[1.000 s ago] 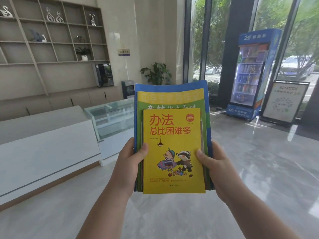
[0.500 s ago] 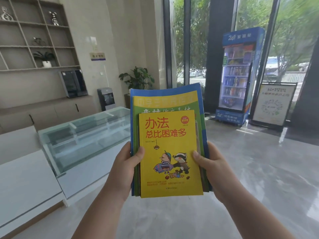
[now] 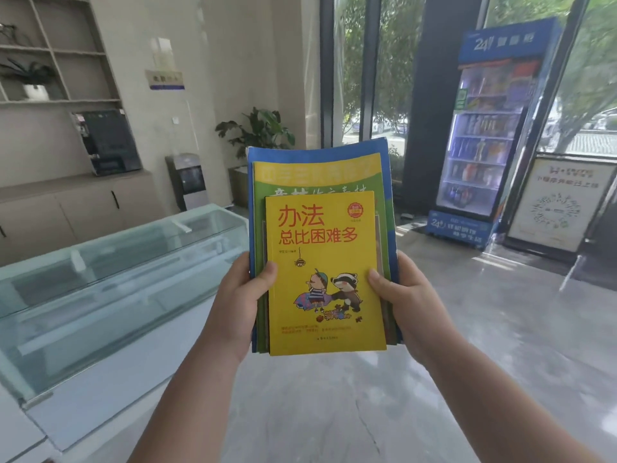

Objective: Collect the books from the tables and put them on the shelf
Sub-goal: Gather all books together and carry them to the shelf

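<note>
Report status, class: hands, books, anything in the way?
Left hand and right hand grip the book stack, thumbs on top. Glass counter to the left. Floor ahead open.

I have both forearms stretched forward, left hand [image 3: 238,304] and right hand [image 3: 405,300] gripping the book stack [image 3: 320,262], thumbs on top

Top book [image 3: 325,272] under the thumbs is bright yellow with red title characters, a little red badge, and a cartoon kid in a striped shirt next to a black-and-white badger. The book behind it [image 3: 317,177], sticking out past the fingertips, is green with a yellow band up top. Bottom book [image 3: 386,168] is plain blue. Way beyond the fingers, the vending fridge [image 3: 494,128] is blue with white lettering, the floor [image 3: 500,329] is grey marble-veined.
</note>
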The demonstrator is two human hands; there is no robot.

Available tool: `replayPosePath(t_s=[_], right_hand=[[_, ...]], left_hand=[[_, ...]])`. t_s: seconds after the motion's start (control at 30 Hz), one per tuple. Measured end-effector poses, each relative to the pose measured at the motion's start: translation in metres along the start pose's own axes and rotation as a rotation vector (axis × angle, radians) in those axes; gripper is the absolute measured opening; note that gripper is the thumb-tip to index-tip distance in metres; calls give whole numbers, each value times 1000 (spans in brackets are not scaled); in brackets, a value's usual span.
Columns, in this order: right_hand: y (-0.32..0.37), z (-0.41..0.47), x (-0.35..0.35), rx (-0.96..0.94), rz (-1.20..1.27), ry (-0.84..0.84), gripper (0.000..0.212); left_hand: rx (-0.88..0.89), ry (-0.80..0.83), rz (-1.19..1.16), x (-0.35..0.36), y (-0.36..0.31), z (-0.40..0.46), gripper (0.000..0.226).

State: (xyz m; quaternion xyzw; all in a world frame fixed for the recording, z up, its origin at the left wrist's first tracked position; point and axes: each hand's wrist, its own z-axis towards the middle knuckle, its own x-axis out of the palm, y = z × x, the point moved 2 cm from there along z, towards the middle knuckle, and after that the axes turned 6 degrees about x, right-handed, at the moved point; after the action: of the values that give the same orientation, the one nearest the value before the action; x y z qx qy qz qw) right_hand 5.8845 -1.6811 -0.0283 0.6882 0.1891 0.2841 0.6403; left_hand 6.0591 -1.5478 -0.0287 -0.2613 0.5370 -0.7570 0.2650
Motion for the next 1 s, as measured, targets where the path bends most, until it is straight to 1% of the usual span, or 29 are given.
replayPosePath(t_s=[0.2,0.33,0.43,0.57,0.7,0.83,1.0], right_hand=[[22,182,-10,-1,7,-48,21],[20,295,-36,-1,9,-82,20],[15,387,-61,-11,5,-73,21],[14,524,-91,-13,-4,-41,21],[24,658,-103,43,2,9,19],[32,778,-98,80,-7,55,19],[20,932,-80,92,-26,110,19]], left_hand=[[-8,54,-33,32,46,187,24],[-48,112,-33,62,94,301,25],[-32,138,-22,87,134,386,26],[-8,94,-19,123,185,502,26],[-27,44,-17,146,216,616,26],[-30,-34,-9,154,241,719,25],[-14,-107,-23,144,291,850,23]])
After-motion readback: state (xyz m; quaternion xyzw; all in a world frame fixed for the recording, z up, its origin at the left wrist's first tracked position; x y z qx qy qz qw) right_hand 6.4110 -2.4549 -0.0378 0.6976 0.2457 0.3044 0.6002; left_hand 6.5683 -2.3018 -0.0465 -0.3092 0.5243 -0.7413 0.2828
